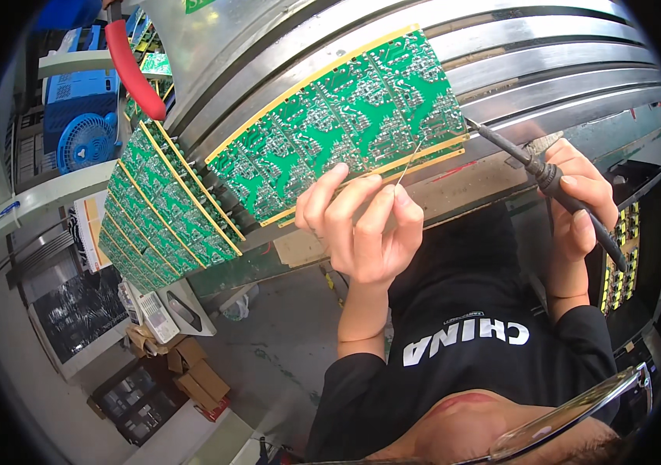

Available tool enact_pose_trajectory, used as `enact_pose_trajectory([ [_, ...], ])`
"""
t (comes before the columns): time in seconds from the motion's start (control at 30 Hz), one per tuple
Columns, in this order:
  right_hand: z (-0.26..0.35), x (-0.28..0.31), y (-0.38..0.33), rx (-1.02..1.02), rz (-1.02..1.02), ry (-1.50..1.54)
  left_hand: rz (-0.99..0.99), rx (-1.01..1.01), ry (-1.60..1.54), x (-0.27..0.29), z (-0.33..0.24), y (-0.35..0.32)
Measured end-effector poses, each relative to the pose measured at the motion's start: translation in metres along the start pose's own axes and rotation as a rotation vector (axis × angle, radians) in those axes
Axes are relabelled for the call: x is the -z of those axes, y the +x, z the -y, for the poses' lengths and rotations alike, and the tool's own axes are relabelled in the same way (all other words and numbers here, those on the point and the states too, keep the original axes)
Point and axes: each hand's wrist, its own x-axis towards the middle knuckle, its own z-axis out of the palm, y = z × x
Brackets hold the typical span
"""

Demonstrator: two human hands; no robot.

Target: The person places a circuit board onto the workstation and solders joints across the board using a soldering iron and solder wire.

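A rectangular circuit board [338,116] is laid on the bench [547,62], its glossy green face studded with small silvery solder joints and its two long sides bordered by flat yellow strips. The bench is formed there of smooth, bright metal bars, parted by dark grooves and bent into arcs by the lens.

By the left hand [365,225], a fine, straight wire [409,164] is held in a narrow grip between thumb and forefinger, its free end slanted over the board's near edge. The other fingers are curled over the same edge; whether the board is touched by them cannot be told. By the right hand [582,194], a soldering iron [551,181] is held in a closed grip around its dark, matt, rounded handle, and its slim tip is pointed at the board's right end; contact cannot be made out.

To the left, more green boards [160,209] with yellow strips are ranked closely in a row. Above them, a curved, smooth red handle [133,74] is seen, and beyond, a round blue fan [86,143] with a ribbed plastic grille.
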Motion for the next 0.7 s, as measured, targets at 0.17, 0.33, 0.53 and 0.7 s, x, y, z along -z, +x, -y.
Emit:
enact_pose_trajectory([
  [0.17, 0.004, -0.001, 0.004, 0.002, 0.024, -0.010, 0.020, -0.013, 0.006, 0.003, -0.002, 0.002],
  [0.33, 0.011, -0.005, 0.008, 0.006, 0.054, -0.064, 0.032, -0.014, -0.010, -0.002, -0.008, 0.003],
  [0.53, 0.010, -0.009, 0.012, 0.005, 0.100, -0.064, 0.035, -0.006, 0.001, -0.001, -0.006, 0.001],
  [0.7, 0.009, -0.009, 0.012, 0.011, 0.124, -0.058, 0.043, 0.002, 0.014, 0.003, -0.004, -0.001],
])
